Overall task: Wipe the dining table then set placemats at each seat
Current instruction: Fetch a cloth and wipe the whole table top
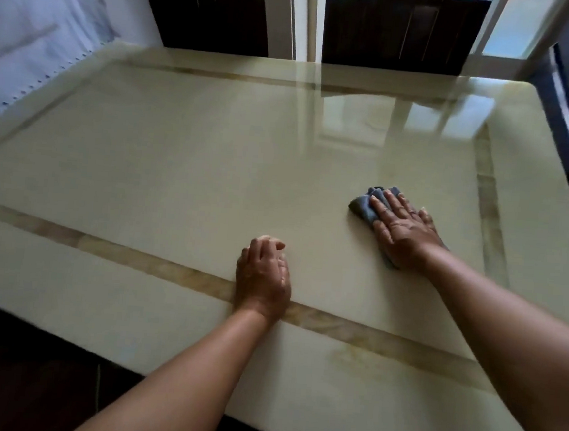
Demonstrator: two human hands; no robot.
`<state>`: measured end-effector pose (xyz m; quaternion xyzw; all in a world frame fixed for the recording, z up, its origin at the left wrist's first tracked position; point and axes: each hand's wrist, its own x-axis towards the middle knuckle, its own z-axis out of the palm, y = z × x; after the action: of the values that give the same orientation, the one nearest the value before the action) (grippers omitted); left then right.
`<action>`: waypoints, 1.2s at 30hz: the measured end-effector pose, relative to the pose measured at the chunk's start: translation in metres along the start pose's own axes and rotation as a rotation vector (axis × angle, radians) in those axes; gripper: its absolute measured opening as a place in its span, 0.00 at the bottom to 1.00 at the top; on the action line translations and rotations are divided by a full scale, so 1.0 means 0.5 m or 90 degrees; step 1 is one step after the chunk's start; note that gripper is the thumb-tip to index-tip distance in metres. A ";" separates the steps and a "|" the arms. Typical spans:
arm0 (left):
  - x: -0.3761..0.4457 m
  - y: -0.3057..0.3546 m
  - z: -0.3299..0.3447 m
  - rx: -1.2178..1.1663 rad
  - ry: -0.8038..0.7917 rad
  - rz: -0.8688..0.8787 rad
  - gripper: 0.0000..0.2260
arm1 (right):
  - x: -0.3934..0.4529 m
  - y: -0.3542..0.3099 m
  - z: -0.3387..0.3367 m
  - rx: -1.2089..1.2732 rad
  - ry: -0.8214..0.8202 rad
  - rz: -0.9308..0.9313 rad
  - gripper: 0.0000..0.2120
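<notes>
As right hand (404,227) presses flat | cloth (363,206) beneath, seemingly bunched

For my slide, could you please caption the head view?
Right hand presses a grey cloth on the cream table; left hand braces beside it.

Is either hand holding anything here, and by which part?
The right hand presses flat on the middle of a blue-grey cloth on the table, not gripping it. The left hand holds nothing.
</notes>
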<state>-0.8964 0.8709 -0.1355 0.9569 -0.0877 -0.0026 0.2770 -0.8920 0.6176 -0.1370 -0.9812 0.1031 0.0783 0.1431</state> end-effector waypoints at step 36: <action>-0.188 0.107 0.033 -0.077 -0.089 0.085 0.10 | -0.469 -0.099 0.130 -0.047 -0.056 -0.203 0.27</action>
<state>-0.9989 0.8338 -0.1249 0.9279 -0.1702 -0.0562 0.3269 -1.1159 0.7257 -0.1425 -0.9853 -0.0629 0.1015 0.1223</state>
